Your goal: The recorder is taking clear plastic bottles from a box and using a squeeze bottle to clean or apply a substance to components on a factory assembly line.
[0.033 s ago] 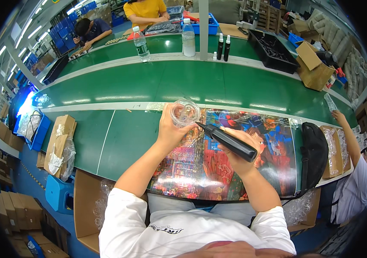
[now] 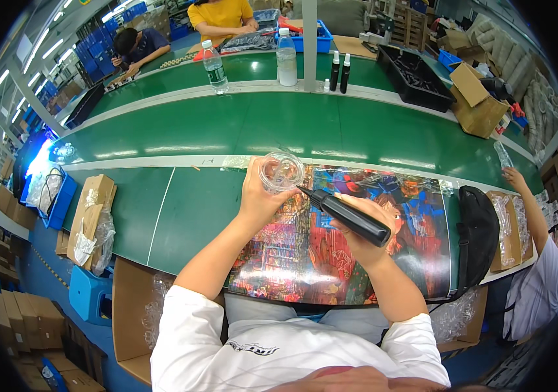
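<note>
My left hand [image 2: 259, 194] is closed round the side of a clear round plastic container [image 2: 281, 172], tilted so that its open-looking rim shows. In my right hand [image 2: 365, 247] lies a black squeeze bottle [image 2: 354, 219] with a narrow pointed nozzle. The nozzle tip meets or nearly meets the container's lower right rim; I cannot tell if they touch. Both hands are above a glossy, colourful printed mat [image 2: 338, 261] on the green worktop [image 2: 194, 202].
A black bag [image 2: 476, 228] lies right of the mat. Cardboard with plastic wrap [image 2: 94, 222] sits left. A green conveyor belt [image 2: 227, 124] runs beyond; two bottles [image 2: 215, 68] stand past it. At right, a co-worker's hand [image 2: 515, 179] holds a clear plastic piece [image 2: 503, 155].
</note>
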The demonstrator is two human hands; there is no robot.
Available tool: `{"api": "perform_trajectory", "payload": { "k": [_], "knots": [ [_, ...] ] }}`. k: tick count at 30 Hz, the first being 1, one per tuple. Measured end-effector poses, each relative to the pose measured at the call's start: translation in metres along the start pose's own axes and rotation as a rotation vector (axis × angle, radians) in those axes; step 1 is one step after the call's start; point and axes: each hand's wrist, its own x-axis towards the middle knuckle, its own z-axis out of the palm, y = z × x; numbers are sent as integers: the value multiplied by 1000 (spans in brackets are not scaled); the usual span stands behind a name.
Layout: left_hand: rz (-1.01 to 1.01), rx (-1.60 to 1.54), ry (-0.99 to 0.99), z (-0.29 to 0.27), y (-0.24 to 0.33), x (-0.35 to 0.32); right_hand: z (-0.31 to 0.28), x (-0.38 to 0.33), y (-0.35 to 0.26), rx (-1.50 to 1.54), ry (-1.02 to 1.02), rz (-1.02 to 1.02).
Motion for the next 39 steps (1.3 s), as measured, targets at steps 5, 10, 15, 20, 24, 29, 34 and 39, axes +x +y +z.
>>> {"api": "perform_trajectory", "payload": {
  "k": [5, 10, 15, 20, 24, 29, 34, 39],
  "knots": [
    [-18, -5, -7, 0, -1, -1, -1, 0, -2, -21, -18, -16],
    [-16, -3, -12, 1, -2, -1, 0, 1, -2, -40, -24, -42],
    [-25, -16, -16, 4, -6, -2, 0, 0, -1, -24, -6, -66],
    [-4, -4, -13, 1, -4, -1, 2, -1, 3, 31, -13, -1],
    [-15, -17, -10, 0, -2, 0, 2, -3, 7, 95, 2, 87],
    [-32, -23, -2, 1, -1, 1, 8, -13, 6, 383, 131, 409],
    [-55, -107, 0, 2, -7, -1, 11, -6, 15, 681, 294, 705],
    [-87, -212, -23, 5, -8, -2, 11, 2, 44, 1096, 427, 1178]
  ]
}}
